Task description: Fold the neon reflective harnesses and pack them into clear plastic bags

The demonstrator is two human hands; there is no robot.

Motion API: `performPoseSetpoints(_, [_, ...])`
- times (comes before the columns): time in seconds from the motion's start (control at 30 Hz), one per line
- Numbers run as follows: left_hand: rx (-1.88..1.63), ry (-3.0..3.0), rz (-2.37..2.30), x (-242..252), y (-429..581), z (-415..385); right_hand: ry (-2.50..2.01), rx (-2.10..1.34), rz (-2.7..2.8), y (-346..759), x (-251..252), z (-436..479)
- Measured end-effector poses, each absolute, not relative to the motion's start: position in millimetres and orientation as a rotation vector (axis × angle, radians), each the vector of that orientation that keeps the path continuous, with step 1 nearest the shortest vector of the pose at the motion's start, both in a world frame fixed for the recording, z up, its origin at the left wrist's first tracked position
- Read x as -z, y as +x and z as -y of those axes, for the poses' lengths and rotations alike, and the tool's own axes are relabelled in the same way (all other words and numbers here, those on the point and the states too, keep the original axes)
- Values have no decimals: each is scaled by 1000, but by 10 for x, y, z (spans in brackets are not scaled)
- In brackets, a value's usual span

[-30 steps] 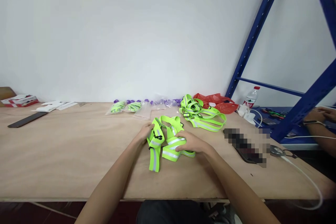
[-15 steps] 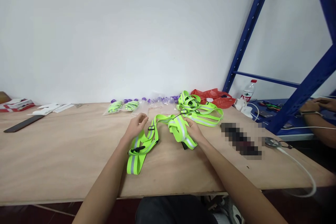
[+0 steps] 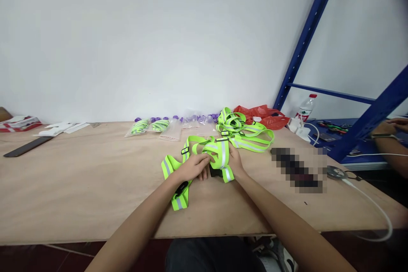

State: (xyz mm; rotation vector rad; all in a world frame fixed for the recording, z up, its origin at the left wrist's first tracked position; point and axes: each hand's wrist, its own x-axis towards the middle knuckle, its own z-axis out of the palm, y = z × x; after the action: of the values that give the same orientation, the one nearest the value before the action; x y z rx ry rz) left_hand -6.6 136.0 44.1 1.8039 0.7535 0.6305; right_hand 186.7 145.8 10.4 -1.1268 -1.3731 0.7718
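A neon-yellow reflective strap (image 3: 224,153) with a silver stripe is partly looped up in front of me. My right hand (image 3: 236,162) grips the loops from the right, its fingers mostly hidden behind them. At the left side of the loops, my left hand (image 3: 195,167) pinches the strap between thumb and fingers. A black buckle (image 3: 216,172) hangs under the loops. The loose part of the strap trails left and toward me, with a black slider (image 3: 185,151) and another black buckle (image 3: 181,188) on it.
Behind lie a heap of similar straps (image 3: 231,121), a red plastic bag (image 3: 266,115), filled clear bags (image 3: 139,126) and purple pieces (image 3: 204,118). A blurred dark object (image 3: 296,170) and white cable (image 3: 371,204) lie right. Another person's hand (image 3: 384,128) works beyond the blue frame (image 3: 306,51).
My left hand has moved right, from the loose strap to the looped part beside my right hand. The loops have turned, and the trailing strap has shifted slightly right.
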Motion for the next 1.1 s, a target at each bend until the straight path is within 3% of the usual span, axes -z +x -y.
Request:
performPoseSetpoints(0.37, [-786,1291,-661,-274,42,-1394,-1012,-807,1071,1861,-58,-1510])
performPoseSetpoints(0.67, [-926,1336,-702,-180,54,-1485,-925,-1043,1139,1836,-82,-1512])
performPoseSetpoints(1.1, [-1392,1245,-769,-362,-68,-1521,-664,-1251,619,2151,-41,-1660])
